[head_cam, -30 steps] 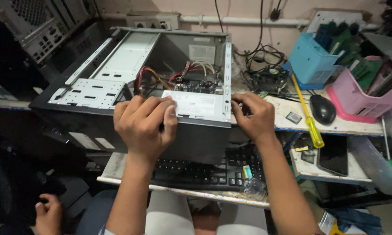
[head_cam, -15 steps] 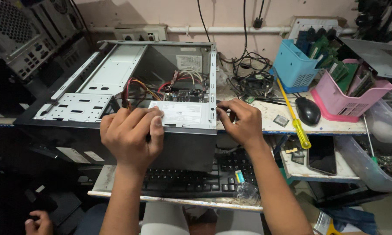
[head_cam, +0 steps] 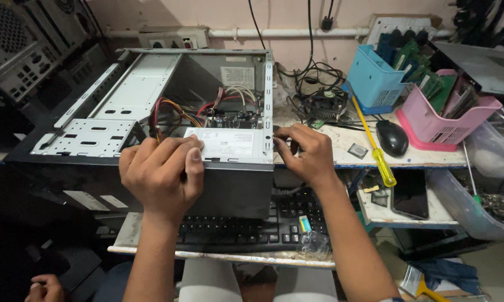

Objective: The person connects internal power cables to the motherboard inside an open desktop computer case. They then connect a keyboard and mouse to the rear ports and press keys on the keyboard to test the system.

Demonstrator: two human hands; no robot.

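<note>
Cluttered white bench (head_cam: 341, 159) runs past my right hand (head_cam: 305, 154), a yellow-handled screwdriver (head_cam: 375, 151) and black mouse (head_cam: 392, 137) lying beyond it. Both hands grip the open computer case (head_cam: 151, 106): my left hand (head_cam: 159, 176) is curled closed over its near edge beside the white-labelled drive (head_cam: 226, 144), my right pinches the case's right rim. Below my wrists sits a black keyboard (head_cam: 252, 229).

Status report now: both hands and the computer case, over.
Left hand curled on power supply in open computer case. Right hand gripping case's right edge. Keyboard just below; screwdriver lies apart.
</note>
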